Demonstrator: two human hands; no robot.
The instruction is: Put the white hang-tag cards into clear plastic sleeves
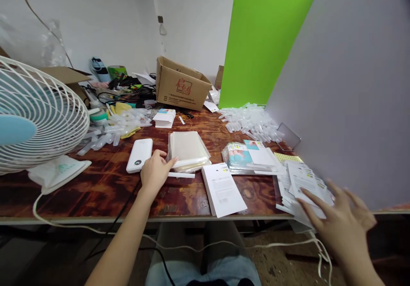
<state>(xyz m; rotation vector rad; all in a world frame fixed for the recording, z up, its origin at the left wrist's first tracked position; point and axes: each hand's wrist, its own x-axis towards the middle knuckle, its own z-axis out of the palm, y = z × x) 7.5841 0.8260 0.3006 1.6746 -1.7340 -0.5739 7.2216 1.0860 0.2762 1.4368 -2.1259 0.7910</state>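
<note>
White leaflets [304, 187] lie beneath the open right hand [339, 222], the relaxed left hand [155, 172] touching a clear-wrapped stack [188, 150].

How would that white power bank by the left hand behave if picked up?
The white power bank looks rigid and probably heavy for its size. Its smooth rounded casing may feel slippery. Lying flat on the wooden tabletop, it seems unlikely to roll or tip.

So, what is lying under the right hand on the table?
Loose printed white sheets lie under the right hand; the top sheet shows, but the lower sheets are covered, so their print cannot be seen.
</note>
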